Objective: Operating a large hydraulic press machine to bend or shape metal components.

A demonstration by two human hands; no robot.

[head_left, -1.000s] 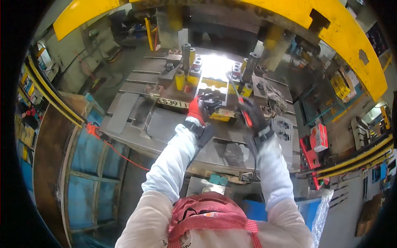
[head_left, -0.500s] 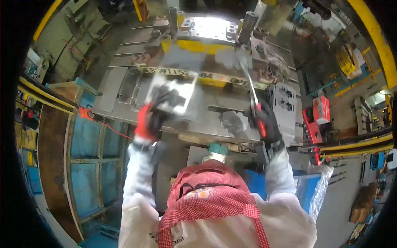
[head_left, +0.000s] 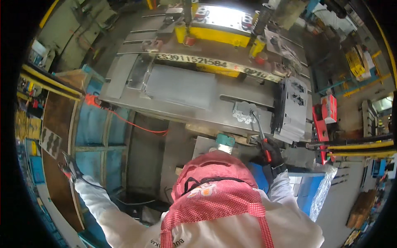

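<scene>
My left hand (head_left: 71,168), in a dark and red glove, is stretched far out to the left with its fingers extended. Just beyond the fingertips is a thin metal plate with wavy cutouts (head_left: 51,142), over a brown board; I see a small gap between them. My right hand (head_left: 269,153), in a black glove, is closed around a red-handled tool with a long metal shaft (head_left: 261,129). The shaft's tip reaches some grey cut metal pieces (head_left: 245,111) near the bench's front edge. Flat grey sheets (head_left: 182,86) lie on the metal bench (head_left: 213,118).
A stack of cut metal sheets (head_left: 294,107) stands on the bench's right. Behind are yellow blocks and posts of a press die (head_left: 219,36). A blue-panelled crate (head_left: 89,136) and an orange cable (head_left: 132,124) are left. A red and white box (head_left: 329,108) sits at right.
My left hand has swung from over the bench out to the far left; the shiny plate it held is gone from there. My right hand has drawn the tool back nearer me.
</scene>
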